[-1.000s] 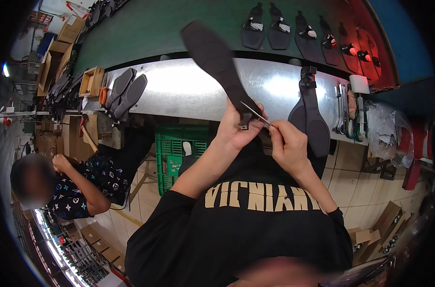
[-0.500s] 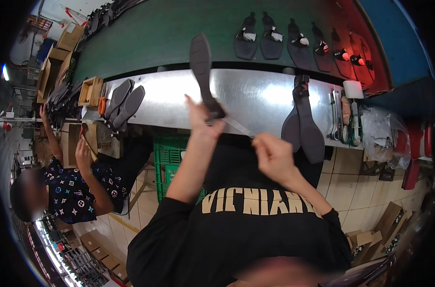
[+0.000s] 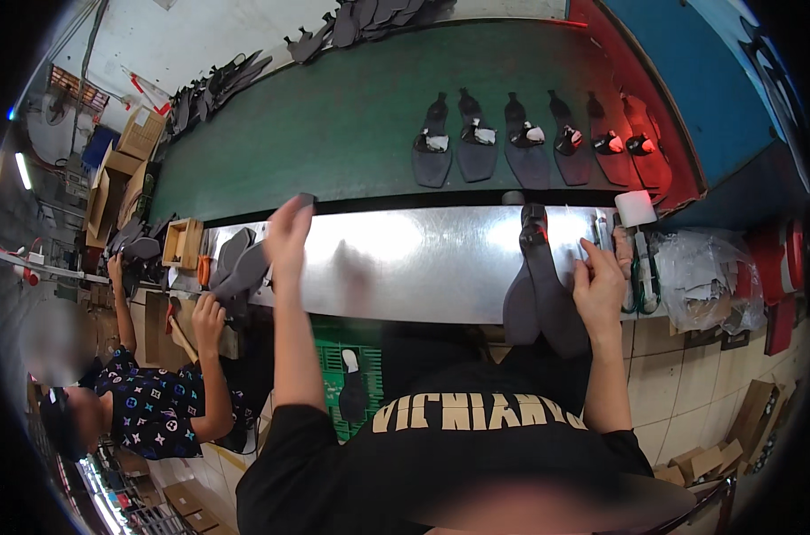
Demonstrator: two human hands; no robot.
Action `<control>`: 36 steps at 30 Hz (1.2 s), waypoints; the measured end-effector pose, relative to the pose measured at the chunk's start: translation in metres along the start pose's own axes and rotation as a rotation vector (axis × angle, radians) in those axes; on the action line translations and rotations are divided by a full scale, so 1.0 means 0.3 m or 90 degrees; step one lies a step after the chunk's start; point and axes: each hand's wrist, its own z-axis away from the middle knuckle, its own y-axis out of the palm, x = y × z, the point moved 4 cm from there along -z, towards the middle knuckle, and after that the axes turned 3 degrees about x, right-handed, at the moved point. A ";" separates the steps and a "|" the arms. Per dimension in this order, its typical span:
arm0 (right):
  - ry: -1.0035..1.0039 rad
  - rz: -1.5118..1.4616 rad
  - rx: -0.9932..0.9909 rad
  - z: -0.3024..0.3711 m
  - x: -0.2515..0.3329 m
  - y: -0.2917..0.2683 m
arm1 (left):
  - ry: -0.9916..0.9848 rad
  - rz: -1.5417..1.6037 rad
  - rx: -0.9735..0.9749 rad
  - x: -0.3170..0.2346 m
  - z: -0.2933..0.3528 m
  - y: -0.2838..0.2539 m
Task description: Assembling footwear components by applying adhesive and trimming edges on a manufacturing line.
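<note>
My left hand (image 3: 289, 239) is raised over the left part of the metal bench (image 3: 423, 267), its fingers bent and slightly blurred. Whether anything is in it does not show. Toward the bench's right end, my right hand (image 3: 598, 285) has its fingers apart and holds nothing I can see. It is beside a pair of dark shoe soles (image 3: 547, 294) that overhang the near edge, one with a black strap at its heel end. Just beyond that hand lie green-handled scissors (image 3: 641, 281) and other hand tools.
Several sandals (image 3: 478, 147) lie on the green belt (image 3: 289, 134). A clear plastic bag (image 3: 712, 281) hangs at the bench's right end. A wooden box (image 3: 183, 242) and stacked soles (image 3: 240, 267) are left. A co-worker's hand (image 3: 210, 321) reaches that stack. Below is a green crate (image 3: 329, 339).
My hands have moved apart, left one leftward, right one toward the tools. The sole in my left hand and the thin pale strip at my right are no longer visible. The view has shifted.
</note>
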 end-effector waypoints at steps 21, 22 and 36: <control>-0.090 -0.144 -0.083 0.029 0.148 -0.057 | 0.196 0.186 0.006 -0.264 -0.126 0.697; -0.038 -0.298 -0.008 0.037 0.149 -0.053 | 0.120 0.328 0.093 -0.335 -0.086 0.662; -0.002 -0.867 0.208 0.064 0.362 0.034 | -0.272 0.756 0.544 -0.473 0.514 0.374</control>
